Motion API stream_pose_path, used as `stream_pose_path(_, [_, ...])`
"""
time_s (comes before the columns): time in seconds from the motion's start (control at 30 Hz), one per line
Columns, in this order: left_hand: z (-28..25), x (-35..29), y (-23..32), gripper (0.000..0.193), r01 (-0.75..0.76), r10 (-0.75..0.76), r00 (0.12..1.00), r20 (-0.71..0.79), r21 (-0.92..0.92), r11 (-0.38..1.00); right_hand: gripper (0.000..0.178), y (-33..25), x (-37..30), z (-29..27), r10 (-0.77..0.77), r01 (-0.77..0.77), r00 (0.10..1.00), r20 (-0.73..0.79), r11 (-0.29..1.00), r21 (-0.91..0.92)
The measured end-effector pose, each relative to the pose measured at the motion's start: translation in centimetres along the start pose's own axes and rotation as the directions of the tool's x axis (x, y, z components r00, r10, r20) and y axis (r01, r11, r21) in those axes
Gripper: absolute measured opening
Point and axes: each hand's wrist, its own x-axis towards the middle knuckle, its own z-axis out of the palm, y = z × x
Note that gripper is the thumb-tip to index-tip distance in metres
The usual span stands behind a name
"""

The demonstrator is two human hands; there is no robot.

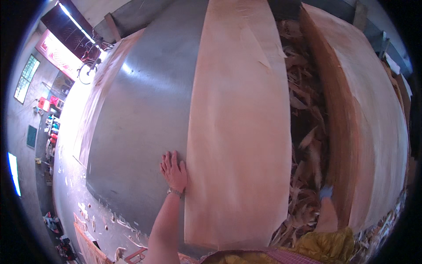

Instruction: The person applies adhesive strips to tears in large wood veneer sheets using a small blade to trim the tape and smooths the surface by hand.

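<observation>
My left hand lies flat on a smooth grey metal tabletop, its fingers apart and holding nothing. A band circles its wrist. The side of the hand is against the left edge of a long, pale pinkish-brown wood veneer sheet. This sheet runs away from me along the table's right side, with a small torn flap near its far end. My right hand does not show. At the lower right, a bare limb with a pale blue end, seemingly a leg and foot, comes from under yellow cloth.
Right of the sheet, a gap holds many veneer scraps. Beyond it stands a thick stack of veneer sheets. More pale sheets lie past the table's left edge. Scraps litter the floor. A bicycle stands by the bright doorway.
</observation>
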Motion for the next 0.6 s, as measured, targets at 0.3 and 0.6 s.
stream_pose_path(0.3, [-0.8, -2.3, -8.7, 0.062, 0.199, -0.193, 0.980, 0.055, -0.397, 0.896, 0.046, -2.6, -30.2, 32.6, -0.319, 0.310, 0.948, 0.008, 0.928, 0.208])
stream_pose_path(0.6, [-13.5, -28.0, 2.4, 0.019, -0.261, 0.293, 0.956, 0.027, -0.381, 0.887, 0.030, -11.4, -47.7, 32.5, 0.112, 0.347, 0.898, -0.425, 0.414, 0.842])
